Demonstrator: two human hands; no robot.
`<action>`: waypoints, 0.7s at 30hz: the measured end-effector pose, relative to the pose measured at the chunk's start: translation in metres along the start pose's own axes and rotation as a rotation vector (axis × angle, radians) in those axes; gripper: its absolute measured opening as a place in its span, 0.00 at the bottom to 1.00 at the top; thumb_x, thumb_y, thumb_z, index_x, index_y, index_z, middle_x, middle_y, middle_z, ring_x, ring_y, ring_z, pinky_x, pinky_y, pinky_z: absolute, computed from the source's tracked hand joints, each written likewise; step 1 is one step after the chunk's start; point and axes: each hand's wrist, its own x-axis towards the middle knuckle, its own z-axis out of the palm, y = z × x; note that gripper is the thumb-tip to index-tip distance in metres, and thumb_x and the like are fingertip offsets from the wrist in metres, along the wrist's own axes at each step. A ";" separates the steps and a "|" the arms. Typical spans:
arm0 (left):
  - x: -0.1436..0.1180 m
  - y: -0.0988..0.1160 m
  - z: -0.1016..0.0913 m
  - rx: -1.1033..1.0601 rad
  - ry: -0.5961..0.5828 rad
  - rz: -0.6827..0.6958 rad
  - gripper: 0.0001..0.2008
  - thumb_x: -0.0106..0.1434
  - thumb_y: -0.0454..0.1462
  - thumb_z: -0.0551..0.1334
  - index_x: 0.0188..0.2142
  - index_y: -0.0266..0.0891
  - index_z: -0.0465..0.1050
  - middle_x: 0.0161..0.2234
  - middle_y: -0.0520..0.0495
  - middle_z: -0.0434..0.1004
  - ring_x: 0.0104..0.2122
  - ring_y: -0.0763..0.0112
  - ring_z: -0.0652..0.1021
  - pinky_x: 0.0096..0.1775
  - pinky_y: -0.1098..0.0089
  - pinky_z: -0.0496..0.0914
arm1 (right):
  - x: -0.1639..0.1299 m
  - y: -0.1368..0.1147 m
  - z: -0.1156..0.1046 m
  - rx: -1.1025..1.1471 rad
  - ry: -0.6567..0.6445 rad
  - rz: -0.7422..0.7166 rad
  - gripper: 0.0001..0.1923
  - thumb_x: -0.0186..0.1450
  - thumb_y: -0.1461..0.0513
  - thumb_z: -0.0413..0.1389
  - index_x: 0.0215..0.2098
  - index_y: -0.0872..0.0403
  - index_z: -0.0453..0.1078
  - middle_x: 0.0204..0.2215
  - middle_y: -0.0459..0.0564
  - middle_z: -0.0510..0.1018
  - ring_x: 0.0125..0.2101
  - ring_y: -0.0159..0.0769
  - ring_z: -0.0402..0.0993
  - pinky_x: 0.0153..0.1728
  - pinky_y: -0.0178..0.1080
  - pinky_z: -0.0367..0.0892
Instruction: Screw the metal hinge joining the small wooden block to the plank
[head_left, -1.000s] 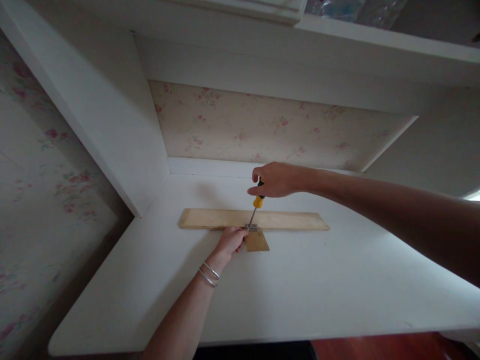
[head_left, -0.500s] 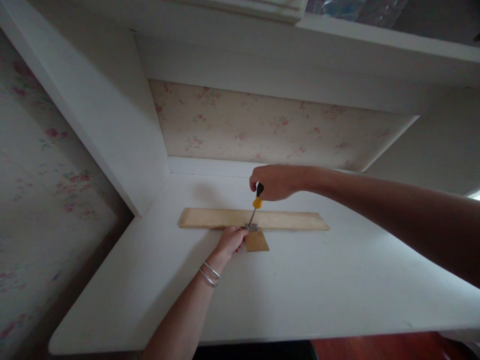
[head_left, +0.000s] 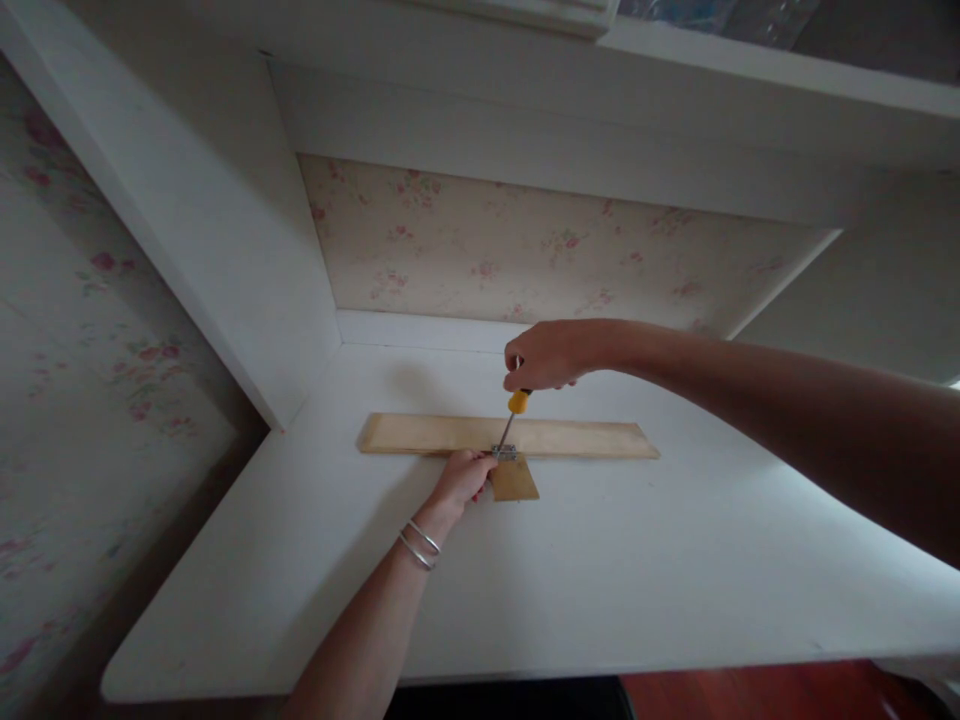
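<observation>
Head view: a metal hinge (head_left: pixel 505 452) sits just below the centre of the frame, where a long board (head_left: pixel 592 440) running left to right meets a small board (head_left: pixel 515 480) below it. A yellow-and-black screwdriver (head_left: pixel 517 402) slants upward from the hinge's left end. Your right hand (head_left: pixel 551 355), above, has its fingers curled closed around the handle. Your left hand (head_left: pixel 459 480), lower left, has its fingers bunched against the small board's left edge, beside the hinge; whether they grip it cannot be told. Two silver bracelets (head_left: pixel 418 546) circle that wrist. Everything rests on a white desk (head_left: pixel 637 580); flowered wallpaper (head_left: pixel 480 240) fills the upper middle.
</observation>
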 end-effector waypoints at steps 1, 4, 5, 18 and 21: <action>0.000 0.000 0.000 0.000 0.001 0.000 0.09 0.56 0.37 0.57 0.21 0.36 0.67 0.12 0.56 0.59 0.12 0.78 0.60 0.14 0.75 0.51 | 0.000 0.000 0.000 -0.006 -0.019 0.021 0.17 0.62 0.55 0.50 0.41 0.57 0.73 0.23 0.52 0.77 0.22 0.38 0.72 0.25 0.38 0.60; 0.000 -0.001 -0.001 0.001 0.004 0.003 0.09 0.56 0.37 0.57 0.21 0.36 0.67 0.13 0.56 0.59 0.12 0.78 0.61 0.14 0.76 0.51 | 0.000 0.003 0.001 -0.072 0.042 -0.106 0.13 0.59 0.59 0.53 0.39 0.56 0.74 0.30 0.53 0.78 0.29 0.39 0.74 0.27 0.37 0.60; 0.000 -0.001 -0.001 0.002 0.005 0.005 0.09 0.56 0.37 0.57 0.21 0.35 0.67 0.13 0.56 0.60 0.12 0.78 0.61 0.14 0.76 0.51 | 0.001 0.004 0.002 -0.086 0.075 -0.150 0.15 0.57 0.61 0.55 0.42 0.55 0.73 0.35 0.54 0.78 0.33 0.41 0.74 0.28 0.37 0.60; -0.003 0.003 -0.001 0.012 0.010 0.004 0.10 0.57 0.37 0.58 0.21 0.36 0.67 0.13 0.57 0.60 0.12 0.79 0.60 0.16 0.75 0.51 | -0.002 0.003 0.002 0.004 0.080 -0.091 0.17 0.57 0.58 0.58 0.43 0.55 0.72 0.34 0.53 0.79 0.31 0.40 0.74 0.27 0.36 0.60; -0.004 0.004 -0.001 0.011 0.008 -0.004 0.10 0.57 0.37 0.58 0.21 0.36 0.67 0.13 0.57 0.59 0.12 0.79 0.60 0.16 0.75 0.51 | -0.003 0.004 0.001 0.061 -0.008 0.059 0.23 0.63 0.49 0.49 0.44 0.58 0.71 0.22 0.52 0.77 0.22 0.39 0.72 0.25 0.38 0.60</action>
